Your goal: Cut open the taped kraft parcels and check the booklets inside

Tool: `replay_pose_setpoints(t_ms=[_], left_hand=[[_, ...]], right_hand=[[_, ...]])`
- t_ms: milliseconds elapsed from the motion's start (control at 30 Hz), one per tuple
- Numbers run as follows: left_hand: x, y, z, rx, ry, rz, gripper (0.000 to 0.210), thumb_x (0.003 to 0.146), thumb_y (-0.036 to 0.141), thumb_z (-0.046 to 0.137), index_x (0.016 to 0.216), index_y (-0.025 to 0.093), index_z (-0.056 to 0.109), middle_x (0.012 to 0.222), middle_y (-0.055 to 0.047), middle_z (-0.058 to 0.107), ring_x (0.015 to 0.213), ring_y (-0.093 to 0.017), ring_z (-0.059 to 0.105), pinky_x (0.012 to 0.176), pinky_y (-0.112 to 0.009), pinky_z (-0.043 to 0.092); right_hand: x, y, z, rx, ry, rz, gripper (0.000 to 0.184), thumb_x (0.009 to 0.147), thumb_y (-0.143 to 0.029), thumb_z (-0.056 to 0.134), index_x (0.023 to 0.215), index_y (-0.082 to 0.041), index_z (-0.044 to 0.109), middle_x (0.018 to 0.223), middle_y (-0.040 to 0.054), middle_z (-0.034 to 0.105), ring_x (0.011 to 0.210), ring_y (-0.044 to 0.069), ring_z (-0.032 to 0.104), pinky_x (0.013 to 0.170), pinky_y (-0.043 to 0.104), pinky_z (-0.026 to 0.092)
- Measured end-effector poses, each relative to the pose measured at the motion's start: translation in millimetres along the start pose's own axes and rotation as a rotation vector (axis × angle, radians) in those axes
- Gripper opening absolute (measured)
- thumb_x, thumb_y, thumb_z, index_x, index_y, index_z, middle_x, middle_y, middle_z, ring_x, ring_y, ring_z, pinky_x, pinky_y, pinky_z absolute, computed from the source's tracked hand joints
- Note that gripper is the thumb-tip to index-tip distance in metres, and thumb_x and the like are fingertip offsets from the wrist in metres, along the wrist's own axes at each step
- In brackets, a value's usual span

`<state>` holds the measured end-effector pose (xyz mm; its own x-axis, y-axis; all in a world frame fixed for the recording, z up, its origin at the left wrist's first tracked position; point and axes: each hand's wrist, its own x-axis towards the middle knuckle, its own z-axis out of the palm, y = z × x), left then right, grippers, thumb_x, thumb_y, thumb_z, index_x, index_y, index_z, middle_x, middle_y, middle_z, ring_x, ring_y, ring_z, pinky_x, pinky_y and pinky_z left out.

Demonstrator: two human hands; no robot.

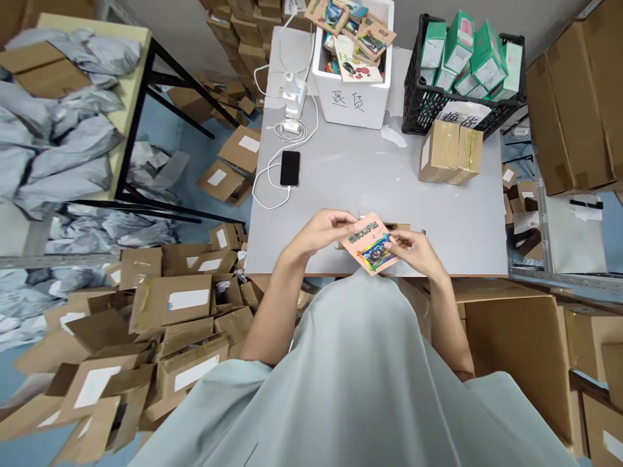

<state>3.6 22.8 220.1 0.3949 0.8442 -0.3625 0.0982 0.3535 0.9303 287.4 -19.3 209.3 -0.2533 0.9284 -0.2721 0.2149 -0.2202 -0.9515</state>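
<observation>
A small pink book point(370, 242) with a colourful picture on its cover is held up, tilted, over the table's front edge. My left hand point(327, 228) is closed on its upper left edge, thumb along the cover. On its right side, my right hand point(416, 251) grips it with the thumb over the picture. Behind the book lies a brown cardboard piece or flat box point(400, 227), mostly covered by the book and hands.
A white foam box point(353, 104) of books and a black crate point(413, 97) of green boxes stand at the table's back. A taped carton point(439, 152) sits right; a phone point(290, 170) on a white cable lies left. Opened cartons point(185, 301) crowd the floor.
</observation>
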Motion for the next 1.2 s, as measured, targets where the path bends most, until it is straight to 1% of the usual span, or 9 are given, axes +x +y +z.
replay_pose_setpoints(t_ms=[67,100,200,267,400,567,833,1033,1200], left_hand=[[5.5,2.0,2.8,0.004,0.069,0.035,0.054,0.080,0.070,0.090,0.100,0.019,0.086,0.100,-0.010,0.084,0.092,-0.026,0.076,0.081,-0.036,0.058],[7.7,1.1,4.7,-0.019,0.140,0.063,0.059,0.082,0.072,0.088,0.108,0.020,0.086,0.107,-0.011,0.085,0.101,-0.028,0.077,0.089,-0.038,0.060],[8.9,-9.6,13.1,-0.101,0.334,0.113,0.072,0.084,0.082,0.081,0.124,0.021,0.082,0.127,-0.014,0.084,0.131,-0.033,0.073,0.117,-0.046,0.053],[4.0,-21.3,22.0,-0.124,0.345,0.092,0.076,0.084,0.086,0.079,0.122,0.020,0.083,0.133,-0.016,0.082,0.141,-0.036,0.068,0.125,-0.049,0.048],[-10.7,-44.1,45.4,-0.162,0.243,0.001,0.077,0.078,0.085,0.084,0.118,0.019,0.085,0.130,-0.015,0.083,0.133,-0.038,0.072,0.117,-0.049,0.055],[-16.1,-54.3,60.9,-0.168,0.336,0.016,0.069,0.076,0.083,0.086,0.106,0.020,0.087,0.119,-0.012,0.086,0.120,-0.035,0.077,0.107,-0.046,0.061],[-18.7,-62.0,52.4,-0.120,0.418,0.051,0.062,0.079,0.079,0.085,0.100,0.020,0.088,0.107,-0.009,0.087,0.113,-0.034,0.079,0.101,-0.043,0.062],[-22.2,-68.8,45.8,-0.163,0.406,0.029,0.062,0.079,0.078,0.085,0.099,0.020,0.087,0.108,-0.009,0.087,0.108,-0.032,0.078,0.099,-0.040,0.061],[-26.3,-67.0,42.3,-0.146,0.444,0.036,0.059,0.081,0.076,0.084,0.099,0.019,0.086,0.106,-0.008,0.086,0.107,-0.031,0.077,0.098,-0.041,0.060]], right_hand=[[1.1,5.5,10.0,0.076,-0.036,0.021,0.049,0.085,-0.067,0.088,0.106,-0.023,0.085,0.097,0.0061,0.086,0.084,0.024,0.080,0.077,0.037,0.066],[0.5,9.9,15.3,0.122,-0.010,0.028,0.049,0.084,-0.068,0.088,0.102,-0.023,0.084,0.095,0.0057,0.085,0.083,0.024,0.080,0.076,0.036,0.066],[-4.0,24.8,29.2,0.216,0.179,0.031,0.054,0.079,-0.073,0.090,0.097,-0.023,0.080,0.092,0.0057,0.084,0.084,0.024,0.079,0.078,0.036,0.066],[-7.2,33.3,35.9,0.237,0.287,0.034,0.058,0.076,-0.077,0.090,0.095,-0.024,0.078,0.094,0.0065,0.084,0.088,0.025,0.080,0.082,0.037,0.067],[-9.5,43.2,43.7,0.235,0.376,0.041,0.059,0.075,-0.079,0.089,0.093,-0.024,0.075,0.095,0.0074,0.083,0.090,0.026,0.080,0.085,0.039,0.067],[-7.4,45.3,47.2,0.228,0.356,0.046,0.059,0.077,-0.079,0.087,0.098,-0.025,0.075,0.096,0.0079,0.083,0.091,0.027,0.080,0.086,0.040,0.066],[-4.0,34.6,51.9,0.211,0.362,0.076,0.057,0.074,-0.076,0.090,0.092,-0.024,0.076,0.091,0.0063,0.082,0.083,0.024,0.077,0.078,0.036,0.065],[-1.7,28.5,60.1,0.190,0.358,0.085,0.055,0.074,-0.074,0.090,0.092,-0.023,0.076,0.084,0.0041,0.079,0.077,0.022,0.075,0.074,0.035,0.064],[1.3,25.5,67.9,0.146,0.375,0.087,0.052,0.078,-0.071,0.087,0.092,-0.022,0.076,0.086,0.0051,0.080,0.078,0.022,0.075,0.073,0.034,0.064]])
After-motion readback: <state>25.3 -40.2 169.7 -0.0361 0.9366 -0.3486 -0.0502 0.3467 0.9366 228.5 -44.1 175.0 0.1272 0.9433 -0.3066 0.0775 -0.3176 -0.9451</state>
